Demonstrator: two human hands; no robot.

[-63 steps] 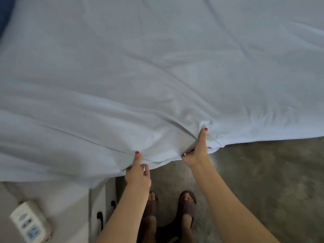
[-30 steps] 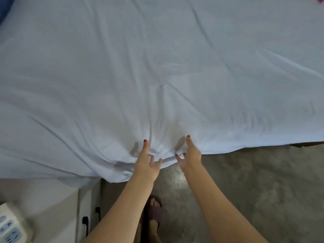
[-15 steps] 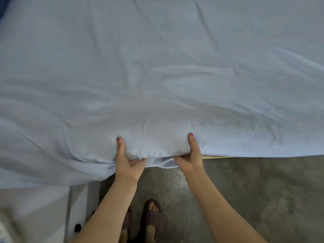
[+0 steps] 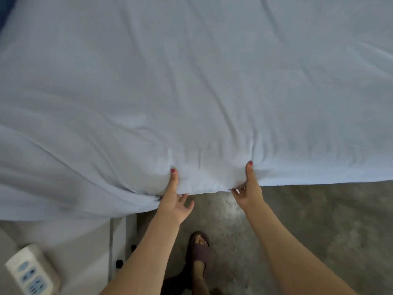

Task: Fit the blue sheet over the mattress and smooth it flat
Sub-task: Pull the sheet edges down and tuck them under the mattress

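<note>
Sheet: the blue sheet (image 4: 191, 86) covers the mattress, filling the view beyond both hands; its near hem runs left to right along the bed's near edge, directly ahead of the person.
Creases: folds fan away from the two grip points across the sheet and toward its left side, so it is not yet flat.
Left hand: the left hand (image 4: 174, 201) holds the hem, thumb laid up on top of the sheet, other fingers loosely spread below the edge.
Right hand: the right hand (image 4: 247, 191) grips the hem further right, thumb on top, fingers curled beneath.
Nearer hand: neither; both touch the hem.
Hidden: the mattress itself, the sheet's corners and far edge.
Below the sheet: concrete floor (image 4: 319, 220), a sandalled foot (image 4: 200, 250), a white power strip (image 4: 32, 273).
</note>
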